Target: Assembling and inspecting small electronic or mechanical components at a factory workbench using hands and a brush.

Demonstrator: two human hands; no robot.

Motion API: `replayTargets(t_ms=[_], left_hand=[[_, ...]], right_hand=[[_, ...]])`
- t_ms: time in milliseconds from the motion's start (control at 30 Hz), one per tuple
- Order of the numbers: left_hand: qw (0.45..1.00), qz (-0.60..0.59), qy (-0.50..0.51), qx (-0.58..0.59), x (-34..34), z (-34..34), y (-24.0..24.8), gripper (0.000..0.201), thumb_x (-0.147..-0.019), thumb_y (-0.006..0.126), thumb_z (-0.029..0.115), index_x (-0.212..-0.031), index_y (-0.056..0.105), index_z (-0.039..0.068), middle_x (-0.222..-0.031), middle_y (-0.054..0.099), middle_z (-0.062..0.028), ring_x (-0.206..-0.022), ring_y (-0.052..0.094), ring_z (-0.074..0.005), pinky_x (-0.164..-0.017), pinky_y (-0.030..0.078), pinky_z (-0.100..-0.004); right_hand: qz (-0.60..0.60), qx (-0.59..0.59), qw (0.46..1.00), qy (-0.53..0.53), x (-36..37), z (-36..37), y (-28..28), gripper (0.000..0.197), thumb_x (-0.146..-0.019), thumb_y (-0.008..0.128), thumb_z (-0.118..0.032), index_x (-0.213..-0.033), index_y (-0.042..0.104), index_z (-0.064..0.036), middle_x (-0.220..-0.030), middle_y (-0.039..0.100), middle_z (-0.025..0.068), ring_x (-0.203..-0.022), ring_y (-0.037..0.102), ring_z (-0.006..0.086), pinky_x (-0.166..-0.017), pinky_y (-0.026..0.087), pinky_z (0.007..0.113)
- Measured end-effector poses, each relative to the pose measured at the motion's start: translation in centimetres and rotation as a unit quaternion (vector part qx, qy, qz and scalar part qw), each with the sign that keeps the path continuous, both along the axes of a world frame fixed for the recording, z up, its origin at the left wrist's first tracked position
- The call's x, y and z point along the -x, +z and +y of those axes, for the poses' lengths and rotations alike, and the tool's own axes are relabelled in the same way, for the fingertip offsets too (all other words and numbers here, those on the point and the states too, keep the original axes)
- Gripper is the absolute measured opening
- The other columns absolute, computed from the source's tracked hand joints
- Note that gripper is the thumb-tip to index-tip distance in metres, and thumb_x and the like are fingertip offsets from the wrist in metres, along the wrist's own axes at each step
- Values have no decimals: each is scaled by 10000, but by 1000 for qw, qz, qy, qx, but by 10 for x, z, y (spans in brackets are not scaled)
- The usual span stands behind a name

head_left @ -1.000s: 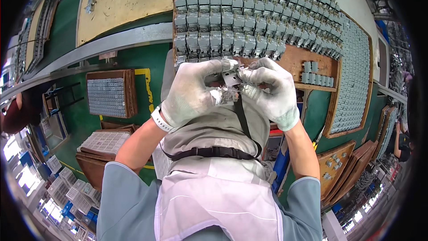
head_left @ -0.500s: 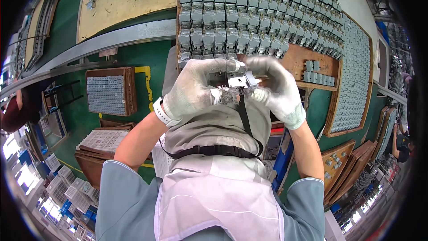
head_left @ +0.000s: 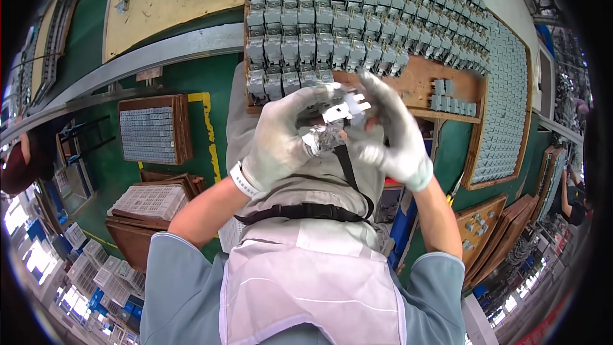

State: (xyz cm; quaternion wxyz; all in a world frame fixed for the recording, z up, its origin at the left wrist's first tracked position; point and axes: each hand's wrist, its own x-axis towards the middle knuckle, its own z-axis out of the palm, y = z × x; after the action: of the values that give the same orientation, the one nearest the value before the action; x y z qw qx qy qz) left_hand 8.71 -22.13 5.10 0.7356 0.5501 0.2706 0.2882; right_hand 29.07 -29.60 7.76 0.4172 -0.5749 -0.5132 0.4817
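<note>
In front of my lap, my left hand (head_left: pixel 281 134), in a worn whitish glove with dark fingertips, is closed on a small white and grey plastic housing (head_left: pixel 345 110). The piece is tilted, and prongs or tabs stick out on its right side. My right hand (head_left: pixel 402 144), gloved too and slightly blurred, is curved beside it with thumb and fingers apart. No grip of the right hand on the housing shows. Just beyond my hands, a wooden tray (head_left: pixel 418 76) carries dense rows of grey housings (head_left: pixel 306 45).
A second wooden tray (head_left: pixel 472 176) of grey parts lies at the right. Stacked boards (head_left: pixel 488 230) lean below it. On the left are a tray of grey parts (head_left: pixel 147 129) and white grids (head_left: pixel 150 201) on the green floor. A metal rail (head_left: pixel 172 48) crosses the far left. Other people are at both sides.
The right hand's fingers have spread away from the housing. In the left hand the housing has tilted and risen slightly. The view has shifted a little.
</note>
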Motion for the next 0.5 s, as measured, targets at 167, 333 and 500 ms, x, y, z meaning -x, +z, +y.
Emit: replayTargets(t_ms=[167,333,500], left_hand=[[995,-12,99,-15,-17,-24,-1,836,-922,661,528,-1392,421,-121,-1333,568,-223,-1238,570,-255,-1017,482,-346],[982,48,32,-178,-12,-28,3,737,-1010,548,408,-1470,323,-122,-1449,463,-317,-1364,479,-391,-1095,416,-388],[974,89,33,-206,5,-14,6,631,-1014,556,313,-1469,368,-81,-1370,531,-288,-1133,624,-354,-972,499,-384]], right_hand=[[-258,-39,962,-74,32,-11,8,968,-702,892,-370,-1448,416,22,-1195,643,187,-971,669,293,-826,548,366],[-313,-87,944,-58,23,-3,11,821,-714,879,-228,-1390,487,22,-1258,643,200,-1041,690,319,-880,544,370],[-355,-73,931,-47,25,8,14,695,-686,856,-97,-1310,572,17,-1219,666,206,-1106,671,360,-928,547,395]])
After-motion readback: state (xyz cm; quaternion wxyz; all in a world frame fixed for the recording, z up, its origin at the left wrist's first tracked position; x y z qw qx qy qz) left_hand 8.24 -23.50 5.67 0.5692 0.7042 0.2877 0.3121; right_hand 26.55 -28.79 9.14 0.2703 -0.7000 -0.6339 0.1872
